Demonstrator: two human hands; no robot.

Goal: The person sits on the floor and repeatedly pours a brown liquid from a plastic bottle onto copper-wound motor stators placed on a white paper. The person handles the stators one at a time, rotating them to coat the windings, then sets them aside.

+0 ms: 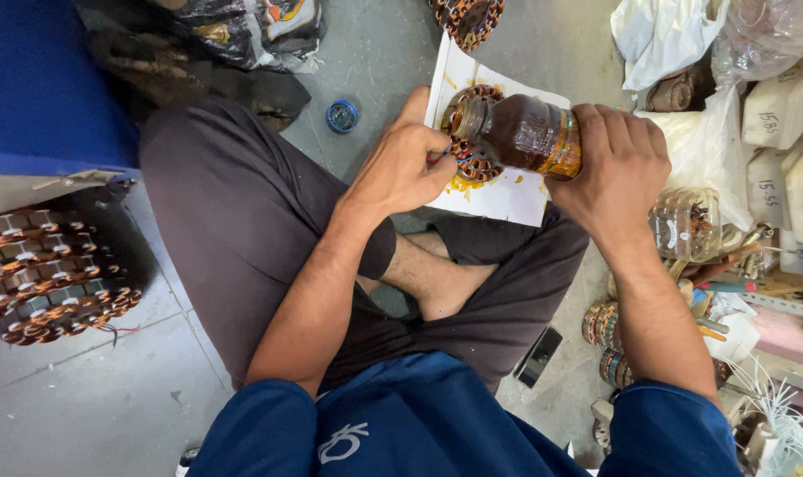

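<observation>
Concrete floor: R hand (618, 163) grips brown bottle (525, 134); L hand (406, 163) pinches brush on stator (468, 157).

- A stack of copper-wound rings (52, 278) is seen on the floor at nine o'clock.
- A small blue cap (341, 116) is found on the concrete at eleven o'clock.
- A black plastic bag (233, 31) is crumpled at twelve o'clock.
- White bags (662, 35) are piled at one o'clock.
- White blocks (785, 150) are stacked at two o'clock.
- A dark flat phone (539, 356) is laid at five o'clock.
</observation>
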